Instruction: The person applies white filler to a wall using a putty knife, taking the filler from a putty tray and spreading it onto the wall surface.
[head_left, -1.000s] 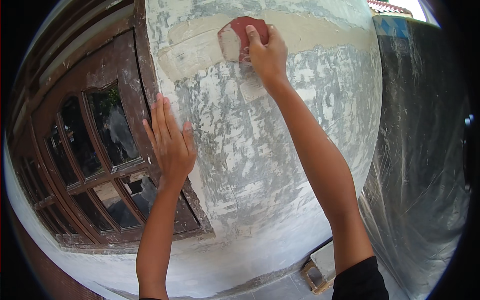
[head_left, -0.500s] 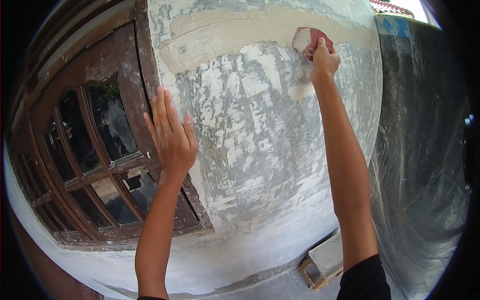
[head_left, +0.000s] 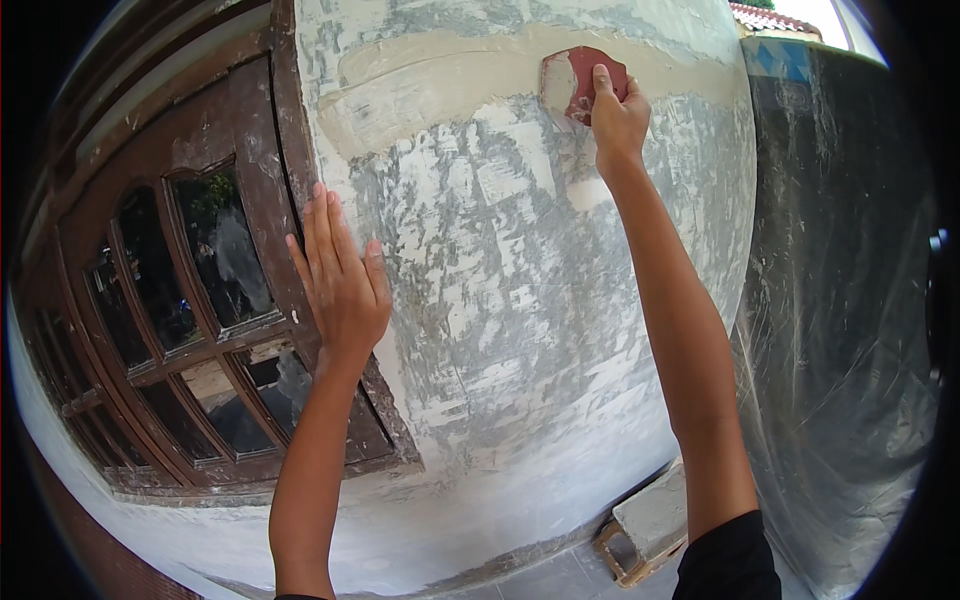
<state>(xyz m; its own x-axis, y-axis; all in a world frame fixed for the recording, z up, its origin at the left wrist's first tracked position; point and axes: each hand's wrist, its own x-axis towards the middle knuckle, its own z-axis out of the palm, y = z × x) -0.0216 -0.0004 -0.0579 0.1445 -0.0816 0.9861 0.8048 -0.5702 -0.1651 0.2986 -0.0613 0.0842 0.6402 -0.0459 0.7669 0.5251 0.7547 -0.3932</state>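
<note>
My right hand (head_left: pixel 622 115) grips a dark red putty scraper (head_left: pixel 598 72) against the upper wall, thumb on its face. Pale putty coats the scraper's left side. The blade lies over a wide beige band of fresh putty (head_left: pixel 440 65) that runs across the wall. Below the band, the grey wall (head_left: pixel 510 270) carries patchy white skim marks. My left hand (head_left: pixel 345 280) rests flat with fingers stretched upward, at the border between the wall and the brown wooden window frame (head_left: pixel 290 130). Nothing is in it.
Brown window shutters with dark glass panes (head_left: pixel 225 245) fill the left. A clear plastic sheet (head_left: pixel 840 300) hangs over something dark at the right. On the tiled floor below stands a wooden box with a putty-smeared board (head_left: pixel 650 515), near my right elbow.
My right hand has drawn the scraper leftward along the putty band, and slightly up. My left hand stays at the window edge.
</note>
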